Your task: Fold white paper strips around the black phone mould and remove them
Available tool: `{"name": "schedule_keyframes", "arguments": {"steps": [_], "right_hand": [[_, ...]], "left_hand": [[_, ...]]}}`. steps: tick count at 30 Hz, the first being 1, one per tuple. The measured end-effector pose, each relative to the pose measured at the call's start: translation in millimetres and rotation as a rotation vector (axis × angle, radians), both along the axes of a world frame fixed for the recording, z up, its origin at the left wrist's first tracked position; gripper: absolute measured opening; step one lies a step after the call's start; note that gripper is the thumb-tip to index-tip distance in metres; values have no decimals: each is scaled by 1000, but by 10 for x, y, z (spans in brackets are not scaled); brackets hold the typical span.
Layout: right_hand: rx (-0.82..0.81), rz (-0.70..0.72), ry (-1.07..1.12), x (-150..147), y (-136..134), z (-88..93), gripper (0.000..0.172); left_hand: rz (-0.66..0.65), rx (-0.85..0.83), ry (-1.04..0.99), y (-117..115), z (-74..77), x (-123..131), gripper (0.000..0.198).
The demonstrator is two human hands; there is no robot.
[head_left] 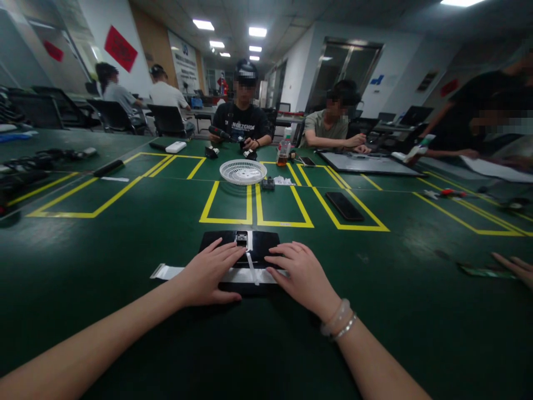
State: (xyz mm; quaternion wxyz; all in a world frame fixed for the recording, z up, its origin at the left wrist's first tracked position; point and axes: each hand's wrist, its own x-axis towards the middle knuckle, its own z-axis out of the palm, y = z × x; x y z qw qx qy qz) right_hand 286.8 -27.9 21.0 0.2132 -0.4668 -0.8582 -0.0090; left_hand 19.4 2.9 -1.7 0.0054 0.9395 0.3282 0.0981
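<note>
A flat black panel (pixel 260 240) lies on the green table in front of me, with a small metal-framed opening (pixel 242 239) near its top middle. Across its lower part runs a silvery-white strip (pixel 172 272) that sticks out to the left, and a narrow white strip (pixel 252 268) crosses it. My left hand (pixel 213 272) rests on the panel's left side, fingers spread. On the right side lies my right hand (pixel 302 272), its fingers also apart, touching the panel's edge and the strip's right end. Both palms face down.
Beyond the panel are yellow tape outlines on the table (pixel 125 300), a white basket (pixel 242 173), a dark phone (pixel 344 206) and a bottle (pixel 283 150). Black cables (pixel 37 166) lie at far left. A person's hand (pixel 516 266) is at the right edge. People sit opposite.
</note>
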Motion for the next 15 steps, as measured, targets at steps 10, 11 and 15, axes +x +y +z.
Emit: {"name": "schedule_keyframes", "arguments": {"steps": [10, 11, 15], "right_hand": [[193, -72, 182, 54, 37, 30, 23], [195, -74, 190, 58, 39, 26, 23], [140, -79, 184, 60, 48, -3, 25]], "left_hand": [[130, -14, -98, 161, 150, -261, 86], [185, 12, -103, 227, 182, -368, 85], [466, 119, -70, 547, 281, -1026, 77]]}}
